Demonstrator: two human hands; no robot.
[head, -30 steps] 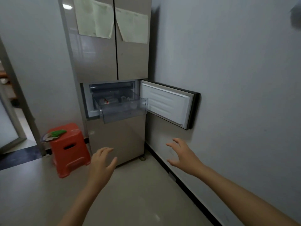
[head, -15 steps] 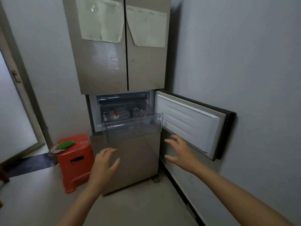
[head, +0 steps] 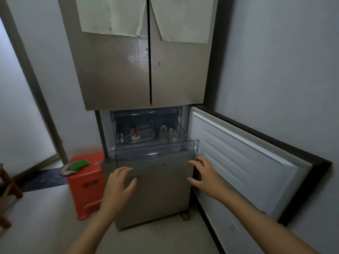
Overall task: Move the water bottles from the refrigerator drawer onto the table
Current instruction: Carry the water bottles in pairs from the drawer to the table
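My left hand (head: pixel 119 182) and right hand (head: pixel 203 176) spread, empty, before the pulled-out drawer (head: pixel 154 155), water bottles (head: pixel 163 134) inside at twelve o'clock, red-and-white label (head: pixel 135 135) unreadable

A clear plastic refrigerator drawer (head: pixel 154 153) stands pulled out at the centre of the frame, its see-through front wall facing the viewer. Inside, left of centre, a clear water bottle (head: pixel 145 134) lies on its side, with a red and white label around the end nearer the left wall. Toward the drawer's right rear, two smaller bottles (head: pixel 163 133) stand upright, just beside each other and close to the right wall. Their details are blurred.
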